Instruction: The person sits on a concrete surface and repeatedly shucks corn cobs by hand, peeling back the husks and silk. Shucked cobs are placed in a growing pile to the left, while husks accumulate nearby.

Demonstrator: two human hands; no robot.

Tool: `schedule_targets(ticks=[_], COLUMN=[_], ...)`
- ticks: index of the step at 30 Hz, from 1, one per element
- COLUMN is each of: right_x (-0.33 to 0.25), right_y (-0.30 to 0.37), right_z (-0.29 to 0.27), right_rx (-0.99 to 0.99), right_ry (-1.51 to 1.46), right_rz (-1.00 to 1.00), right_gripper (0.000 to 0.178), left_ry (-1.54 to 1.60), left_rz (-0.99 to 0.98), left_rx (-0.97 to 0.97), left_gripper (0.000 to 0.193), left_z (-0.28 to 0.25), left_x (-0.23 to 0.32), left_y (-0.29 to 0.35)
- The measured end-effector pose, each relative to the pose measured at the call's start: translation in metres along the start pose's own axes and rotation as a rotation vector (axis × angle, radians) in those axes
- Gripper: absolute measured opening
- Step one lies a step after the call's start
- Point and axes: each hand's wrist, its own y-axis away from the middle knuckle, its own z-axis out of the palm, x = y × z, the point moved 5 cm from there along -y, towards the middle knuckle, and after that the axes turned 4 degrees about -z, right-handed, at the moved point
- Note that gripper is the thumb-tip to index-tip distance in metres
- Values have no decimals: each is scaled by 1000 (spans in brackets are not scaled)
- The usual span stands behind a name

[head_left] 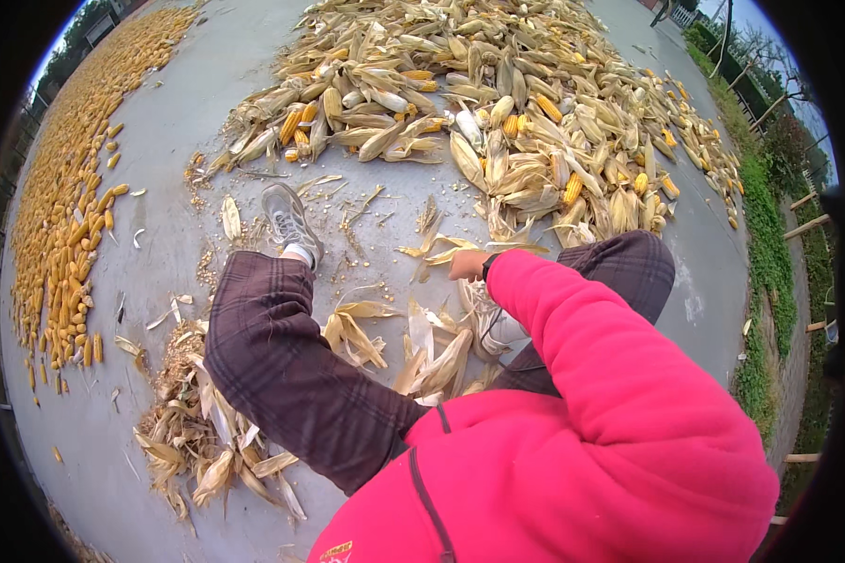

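Observation:
My right hand (pixel 467 265), at the end of a pink sleeve with a dark band at the wrist, is closed in front of my bent right leg. Dry pale corn husk (pixel 434 251) sticks out beside its fingers, and the hand appears to grip it; the fingertips are hidden. Below the hand, loose husks (pixel 441 361) lie between my legs, next to my right shoe (pixel 482 319). Just beyond spreads a big heap of unhusked corn (pixel 526 122), with some yellow ears showing through. My left hand does not show.
A long spread of husked yellow ears (pixel 75 253) covers the concrete floor (pixel 188 103) at the left. Torn husks (pixel 221 432) are piled beside my left leg (pixel 291 347). My left shoe (pixel 291 223) stands among scattered kernels. A green strip (pixel 760 263) runs along the right edge.

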Motion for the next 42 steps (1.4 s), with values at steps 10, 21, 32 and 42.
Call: schedule_targets(ticks=[10, 21, 32, 42], right_x=[-55, 143, 171, 74], right_y=[-8, -73, -175, -243], right_z=[-102, -150, -278, -254], right_rx=[195, 652, 1051, 252], right_ry=[22, 71, 74, -1590], right_rz=[-235, 515, 68, -73], right_gripper=[39, 33, 56, 17], left_ry=[-41, -76, 9, 226], left_rz=[36, -4, -212, -253], left_rx=[-125, -479, -642, -252], left_gripper=[64, 50, 36, 23], left_z=[1, 28, 4, -67], left_x=[57, 175, 227, 206], left_y=[-27, -133, -193, -187])
